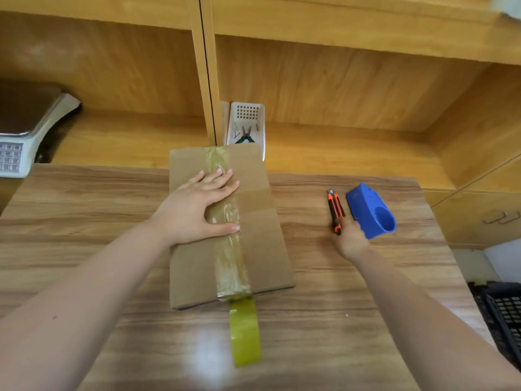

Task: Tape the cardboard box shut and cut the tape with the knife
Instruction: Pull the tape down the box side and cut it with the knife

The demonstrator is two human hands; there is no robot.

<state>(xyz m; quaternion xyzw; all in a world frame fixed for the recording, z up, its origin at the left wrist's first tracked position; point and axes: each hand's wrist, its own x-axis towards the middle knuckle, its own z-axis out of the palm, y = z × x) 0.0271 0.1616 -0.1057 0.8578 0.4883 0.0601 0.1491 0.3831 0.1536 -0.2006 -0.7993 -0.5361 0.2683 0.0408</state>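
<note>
A flat cardboard box (262,249) lies on the wooden table (84,221) with a strip of clear yellowish tape (229,258) running down its middle. The tape roll (244,334) stands on edge just off the box's near end, still joined to the strip. My left hand (201,206) presses flat on the box top, fingers spread over the tape. My right hand (351,239) is on the table to the right, its fingers closed around the near end of an orange-and-black utility knife (335,206) that lies on the table.
A blue plastic tape dispenser (372,211) lies right beside the knife. A white basket holding pliers (246,128) stands behind the box. A weighing scale (25,128) sits at far left on the shelf. A black crate (501,314) is below the table's right edge.
</note>
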